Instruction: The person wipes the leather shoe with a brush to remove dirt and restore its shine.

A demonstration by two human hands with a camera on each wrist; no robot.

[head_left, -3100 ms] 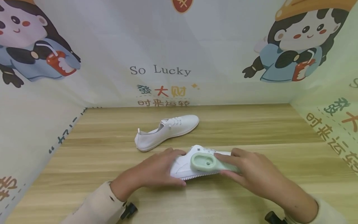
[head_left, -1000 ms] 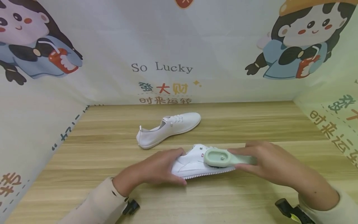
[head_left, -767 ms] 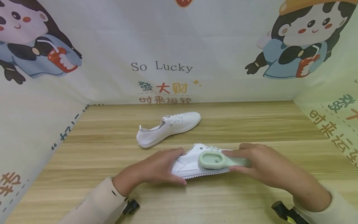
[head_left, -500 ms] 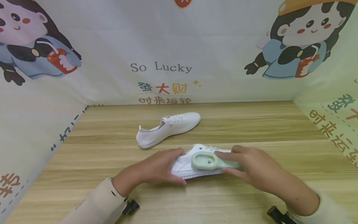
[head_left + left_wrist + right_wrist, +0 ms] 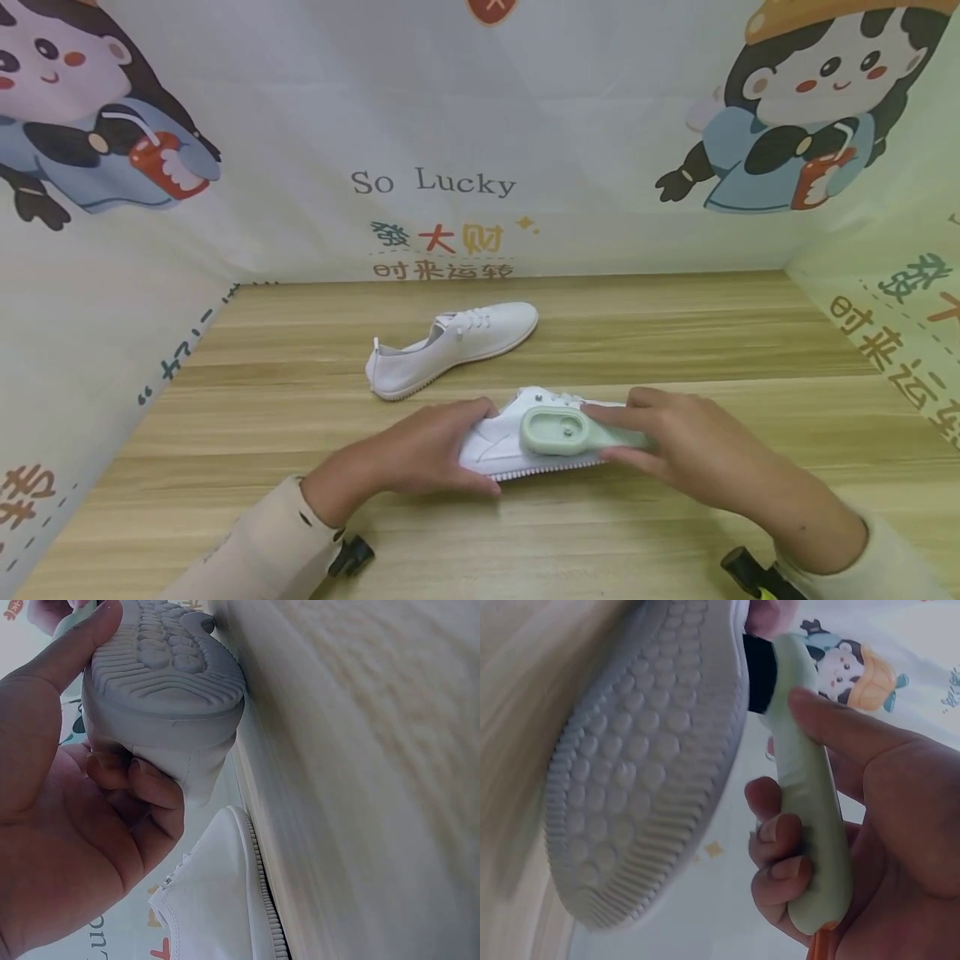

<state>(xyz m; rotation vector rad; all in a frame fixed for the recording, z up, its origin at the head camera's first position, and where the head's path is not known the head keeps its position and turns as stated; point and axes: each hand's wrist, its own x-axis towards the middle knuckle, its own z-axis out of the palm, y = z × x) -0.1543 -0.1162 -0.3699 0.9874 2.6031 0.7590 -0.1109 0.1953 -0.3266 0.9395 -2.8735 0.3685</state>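
Observation:
My left hand (image 5: 420, 450) grips a white lace-up shoe (image 5: 487, 446) by the heel, its side tipped upward. In the left wrist view the fingers reach into the heel opening, and the ridged sole (image 5: 169, 682) shows. My right hand (image 5: 690, 442) holds a pale green brush (image 5: 558, 431) by its handle, with the head lying against the shoe's side. In the right wrist view, dark bristles (image 5: 760, 673) meet the shoe's side just above the studded sole (image 5: 630, 765), and several fingers curl around the handle.
A second white shoe (image 5: 457, 350) sits upright behind the held one, toe to the right. The wood-grain table (image 5: 675, 333) is enclosed by printed cloth walls (image 5: 585, 150) at the back and both sides. Black wrist devices (image 5: 351, 556) sit at the cuffs.
The brush has slid back and forth along the shoe's side: toward the toe a second ago, then toward the heel, now slightly toward the toe again. The left hand has kept its grip.

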